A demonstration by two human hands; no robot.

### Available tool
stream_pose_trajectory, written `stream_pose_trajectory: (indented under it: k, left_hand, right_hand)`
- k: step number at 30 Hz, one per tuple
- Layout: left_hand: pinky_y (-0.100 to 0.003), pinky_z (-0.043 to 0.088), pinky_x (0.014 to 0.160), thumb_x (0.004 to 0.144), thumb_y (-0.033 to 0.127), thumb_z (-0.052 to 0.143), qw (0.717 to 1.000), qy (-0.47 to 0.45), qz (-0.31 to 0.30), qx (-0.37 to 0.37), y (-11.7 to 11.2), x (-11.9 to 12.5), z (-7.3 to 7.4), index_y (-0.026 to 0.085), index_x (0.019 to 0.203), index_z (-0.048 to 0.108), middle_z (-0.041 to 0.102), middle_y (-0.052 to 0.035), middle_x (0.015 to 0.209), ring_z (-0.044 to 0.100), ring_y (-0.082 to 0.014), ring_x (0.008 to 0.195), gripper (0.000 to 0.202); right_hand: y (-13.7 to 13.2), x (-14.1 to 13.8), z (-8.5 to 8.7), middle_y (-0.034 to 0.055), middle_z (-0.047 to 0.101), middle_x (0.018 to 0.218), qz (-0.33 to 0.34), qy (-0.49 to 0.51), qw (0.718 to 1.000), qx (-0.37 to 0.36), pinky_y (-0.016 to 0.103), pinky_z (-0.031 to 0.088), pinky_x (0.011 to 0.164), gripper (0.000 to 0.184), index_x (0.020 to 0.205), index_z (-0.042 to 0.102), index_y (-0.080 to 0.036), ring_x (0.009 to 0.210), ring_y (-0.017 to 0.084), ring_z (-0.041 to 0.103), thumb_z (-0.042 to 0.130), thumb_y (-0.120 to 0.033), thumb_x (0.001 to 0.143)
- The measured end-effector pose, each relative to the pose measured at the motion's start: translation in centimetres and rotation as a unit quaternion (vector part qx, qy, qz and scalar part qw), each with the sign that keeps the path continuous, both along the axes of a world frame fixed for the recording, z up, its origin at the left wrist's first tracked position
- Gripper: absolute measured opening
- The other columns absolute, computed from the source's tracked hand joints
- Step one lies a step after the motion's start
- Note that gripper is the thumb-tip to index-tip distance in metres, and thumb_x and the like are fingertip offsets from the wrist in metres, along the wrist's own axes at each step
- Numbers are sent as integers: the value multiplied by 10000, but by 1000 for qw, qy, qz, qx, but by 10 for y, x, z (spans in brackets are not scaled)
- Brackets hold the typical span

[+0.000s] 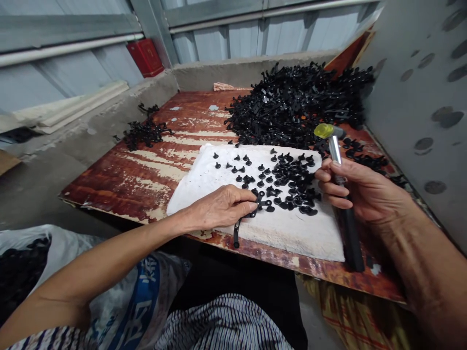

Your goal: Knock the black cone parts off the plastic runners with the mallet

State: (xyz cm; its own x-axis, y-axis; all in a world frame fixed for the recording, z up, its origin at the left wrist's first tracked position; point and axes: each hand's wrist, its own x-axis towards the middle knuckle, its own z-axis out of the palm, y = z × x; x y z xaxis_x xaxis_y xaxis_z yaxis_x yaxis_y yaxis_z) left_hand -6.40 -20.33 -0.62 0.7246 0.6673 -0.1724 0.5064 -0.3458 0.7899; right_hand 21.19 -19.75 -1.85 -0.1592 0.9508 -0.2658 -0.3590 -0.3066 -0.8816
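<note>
My left hand (pixel 228 206) pinches a black branched plastic part (pixel 236 236) at the near side of a white cloth (pixel 197 187); the fingers hide some of it. Around its fingertips stand small black stemmed pieces with round bases (pixel 269 179), spread singly to the left and crowded together toward the right of the cloth. My right hand (pixel 359 187) is wrapped round the handle of a mallet (pixel 334 150), above the cloth's right edge. The mallet's head (pixel 324 130) is yellow on one end and dark on the other, with a silver neck and a black grip.
A big heap of black parts (pixel 284 104) covers the back right of the worn red-brown board (pixel 120 182). A smaller pile (pixel 146 133) lies at left. A grey panel (pixel 423 97) borders the right side. A white sack (pixel 105 287) and a bag of black pieces (pixel 25 267) stand below left.
</note>
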Motion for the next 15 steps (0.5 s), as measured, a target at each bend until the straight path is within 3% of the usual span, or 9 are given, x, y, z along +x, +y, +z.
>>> stream_pose_trajectory:
  k: [4, 9, 15]
  left_hand:
    - [-201, 256, 491, 909, 302, 420, 1000, 9, 14, -13, -7, -5, 2, 156, 705, 510, 335, 67, 579, 309, -65, 529, 267]
    - [-197, 258, 484, 907, 315, 426, 998, -23, 57, 14, 1, 0, 7, 165, 667, 469, 351, 63, 587, 335, -61, 521, 286]
    - [-212, 256, 501, 898, 280, 424, 999, 1, 45, 27, 9, 7, 4, 154, 716, 518, 349, 65, 585, 313, -69, 534, 240]
  right_hand:
    - [1, 1, 0, -47, 523, 621, -1, 3, 1000, 2, 111, 308, 263, 386, 722, 583, -184, 381, 21, 367, 890, -300, 520]
    - [1, 2, 0, -48, 525, 619, 4, 3, 1000, 5, 111, 312, 265, 397, 710, 577, -179, 384, 20, 369, 896, -301, 507]
    - [1, 1, 0, -49, 524, 630, 7, 1, 1000, 12, 102, 293, 264, 414, 693, 556, -180, 389, 15, 356, 894, -319, 499]
